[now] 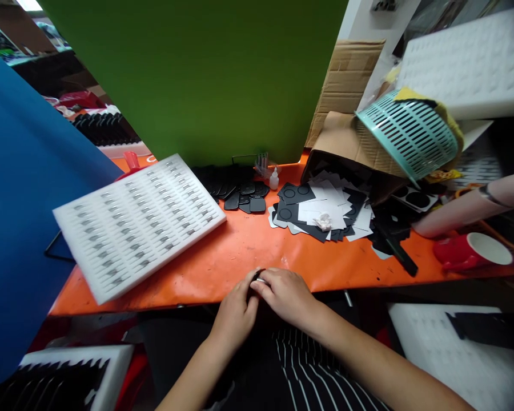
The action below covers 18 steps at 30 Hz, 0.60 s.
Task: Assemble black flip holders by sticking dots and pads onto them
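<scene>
At the front edge of the orange-covered table, my left hand [235, 308] and my right hand [290, 294] meet with fingertips together. Between them is a small black piece [257, 275] with a light edge, mostly covered by my fingers, so its kind cannot be told. Both hands are closed about it. Beyond them lie flat black rounded pieces [243, 197] in a heap. To their right is a spread of black and white cards [321, 206] with a crumpled white scrap [324, 221] on top.
A white slotted foam tray [141, 220] rests at the left of the table. A small white dropper bottle [274, 179] stands near the green panel [197, 80]. At right are a red mug [462, 251], a cardboard box [338, 137] and a tilted turquoise basket [406, 134].
</scene>
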Motion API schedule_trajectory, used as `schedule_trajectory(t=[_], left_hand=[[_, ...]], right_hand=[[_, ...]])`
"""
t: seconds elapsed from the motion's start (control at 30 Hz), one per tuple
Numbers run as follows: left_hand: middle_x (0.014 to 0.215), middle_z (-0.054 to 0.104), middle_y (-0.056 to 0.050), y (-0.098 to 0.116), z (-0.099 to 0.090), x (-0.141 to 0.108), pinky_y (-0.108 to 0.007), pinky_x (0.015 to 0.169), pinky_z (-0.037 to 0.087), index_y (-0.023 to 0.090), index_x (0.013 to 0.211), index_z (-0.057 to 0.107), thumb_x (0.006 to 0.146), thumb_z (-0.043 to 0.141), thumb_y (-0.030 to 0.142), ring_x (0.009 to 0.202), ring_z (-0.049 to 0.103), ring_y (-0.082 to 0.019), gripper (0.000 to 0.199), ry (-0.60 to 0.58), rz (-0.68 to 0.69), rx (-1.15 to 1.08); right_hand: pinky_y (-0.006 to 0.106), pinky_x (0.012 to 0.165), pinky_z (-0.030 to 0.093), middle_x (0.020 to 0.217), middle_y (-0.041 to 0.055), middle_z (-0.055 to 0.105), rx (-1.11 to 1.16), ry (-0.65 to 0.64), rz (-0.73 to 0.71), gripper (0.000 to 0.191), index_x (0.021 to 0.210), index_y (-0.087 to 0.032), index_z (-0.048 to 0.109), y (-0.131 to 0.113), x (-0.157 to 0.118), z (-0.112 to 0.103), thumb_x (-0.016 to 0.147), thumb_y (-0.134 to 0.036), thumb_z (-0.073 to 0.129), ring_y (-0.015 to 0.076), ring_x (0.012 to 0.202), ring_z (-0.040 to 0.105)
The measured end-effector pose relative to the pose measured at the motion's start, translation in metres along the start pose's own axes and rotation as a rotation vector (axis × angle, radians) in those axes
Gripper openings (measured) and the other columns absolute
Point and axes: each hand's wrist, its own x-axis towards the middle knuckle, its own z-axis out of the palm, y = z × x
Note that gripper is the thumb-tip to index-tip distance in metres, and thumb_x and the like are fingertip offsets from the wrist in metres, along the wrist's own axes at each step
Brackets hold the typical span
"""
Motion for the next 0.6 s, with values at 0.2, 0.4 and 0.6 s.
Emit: schedule_trajectory(t=[0.2, 0.4, 0.6], left_hand=[[0.121, 0.052, -0.006, 0.0062, -0.0019, 0.0010, -0.032, 0.092, 0.040, 0.021, 0.124, 0.040, 0.088, 0.037, 0.025, 0.109, 0.050, -0.017, 0.037, 0.049, -0.044, -0.186], [0.117, 0.055, -0.006, 0.0093, 0.0005, -0.0045, -0.033, 0.088, 0.043, 0.020, 0.122, 0.044, 0.086, 0.037, 0.019, 0.105, 0.053, -0.019, 0.037, 0.094, 0.020, 0.083], [0.118, 0.054, -0.007, 0.0103, 0.0058, -0.0069, -0.032, 0.081, 0.048, 0.017, 0.125, 0.040, 0.084, 0.035, 0.015, 0.102, 0.055, -0.019, 0.041, 0.080, 0.090, 0.384]], right_hand=[[0.022, 0.064, 0.036, 0.078, 0.0025, 0.061, 0.242, -0.068, -0.027, 0.030, 0.078, -0.017, 0.056, 0.0005, 0.0003, 0.0001, 0.089, -0.026, 0.030, 0.0122, 0.071, 0.054], [0.023, 0.064, 0.036, 0.077, 0.0021, 0.060, 0.217, -0.028, 0.011, 0.023, 0.077, -0.018, 0.056, 0.0017, -0.0029, 0.0031, 0.087, -0.026, 0.037, 0.0127, 0.071, 0.053], [0.024, 0.067, 0.036, 0.080, 0.0045, 0.060, 0.167, -0.035, -0.005, 0.023, 0.079, -0.017, 0.058, 0.0019, -0.0068, 0.0020, 0.086, -0.025, 0.037, 0.0139, 0.074, 0.053]])
